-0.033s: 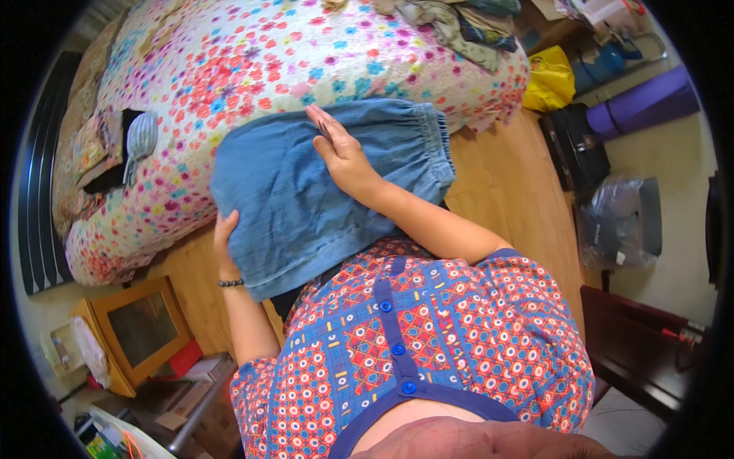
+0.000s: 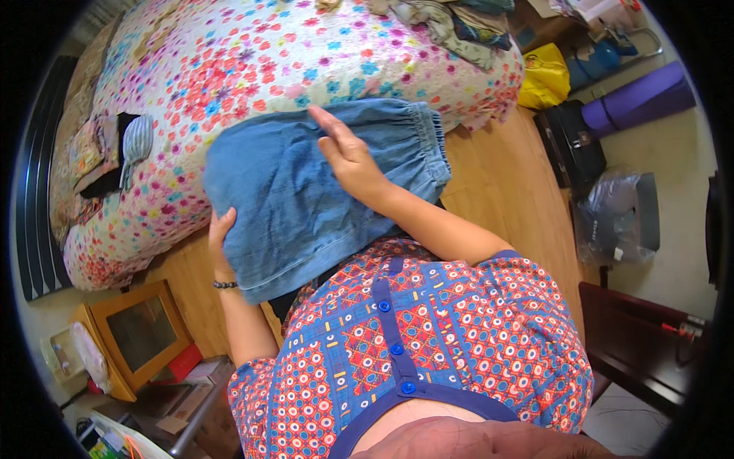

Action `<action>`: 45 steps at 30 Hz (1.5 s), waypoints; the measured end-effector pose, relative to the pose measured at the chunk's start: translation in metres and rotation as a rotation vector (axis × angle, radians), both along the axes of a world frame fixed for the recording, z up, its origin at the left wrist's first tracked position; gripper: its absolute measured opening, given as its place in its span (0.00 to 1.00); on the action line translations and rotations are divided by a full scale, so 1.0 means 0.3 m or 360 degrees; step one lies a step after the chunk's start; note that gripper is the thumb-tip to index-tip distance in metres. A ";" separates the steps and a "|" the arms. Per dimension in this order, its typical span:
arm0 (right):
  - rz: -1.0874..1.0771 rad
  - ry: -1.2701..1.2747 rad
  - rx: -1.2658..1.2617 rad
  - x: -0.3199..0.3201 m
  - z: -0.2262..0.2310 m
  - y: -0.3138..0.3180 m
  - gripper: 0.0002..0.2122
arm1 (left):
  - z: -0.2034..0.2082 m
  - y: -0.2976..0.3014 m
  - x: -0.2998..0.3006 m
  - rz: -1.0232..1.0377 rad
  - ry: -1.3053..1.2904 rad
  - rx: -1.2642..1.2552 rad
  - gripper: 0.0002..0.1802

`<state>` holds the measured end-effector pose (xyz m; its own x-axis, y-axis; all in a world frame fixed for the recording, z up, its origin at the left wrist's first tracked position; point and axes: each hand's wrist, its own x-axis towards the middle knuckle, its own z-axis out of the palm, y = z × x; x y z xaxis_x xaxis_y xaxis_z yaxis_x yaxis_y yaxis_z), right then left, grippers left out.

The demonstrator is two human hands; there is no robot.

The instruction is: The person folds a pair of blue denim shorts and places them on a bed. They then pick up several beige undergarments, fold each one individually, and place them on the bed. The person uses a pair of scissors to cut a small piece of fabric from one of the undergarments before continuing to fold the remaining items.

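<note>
A blue denim garment (image 2: 283,176) with a gathered elastic waistband lies spread in front of my body, by the near edge of the bed. Its waistband points right and its wide hem end points left. My left hand (image 2: 222,237) grips the left edge, thumb on top and the other fingers hidden beneath the cloth. A dark bead bracelet (image 2: 225,285) circles that wrist. On top of the denim, near the middle, my right hand (image 2: 353,161) rests edge-on with its fingers stretched out, holding nothing.
Ahead is a bed with a floral cover (image 2: 252,53). Small folded clothes (image 2: 99,153) lie at its left, and a clothes pile (image 2: 459,30) at its far right. A yellow bag (image 2: 547,76), black case (image 2: 569,141) and purple rolled mat (image 2: 642,99) stand right. A wooden cabinet (image 2: 138,336) stands left.
</note>
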<state>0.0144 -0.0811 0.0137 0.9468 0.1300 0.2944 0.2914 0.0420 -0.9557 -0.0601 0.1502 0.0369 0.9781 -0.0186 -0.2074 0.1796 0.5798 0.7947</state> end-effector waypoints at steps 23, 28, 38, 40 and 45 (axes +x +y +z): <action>-0.0799 -0.0282 -0.1470 -0.181 -0.131 -0.440 0.21 | -0.115 -0.558 0.390 -0.0416 -0.1620 0.2462 0.25; -0.0829 -0.0489 -0.1786 -0.183 -0.054 -0.424 0.21 | -0.218 -0.401 0.497 -0.0195 -0.0761 0.1580 0.21; 0.0302 -0.0735 -0.1660 -0.303 0.100 -0.273 0.08 | -0.306 -0.377 0.668 -0.0428 -0.0278 0.0776 0.03; 0.0426 -0.0718 -0.1677 -0.295 0.084 -0.296 0.05 | -0.299 -0.377 0.678 -0.0503 -0.0213 0.0468 0.03; 0.0607 -0.0568 -0.1561 -0.300 0.097 -0.306 0.04 | -0.194 -0.386 0.705 -0.0606 -0.0283 0.0106 0.04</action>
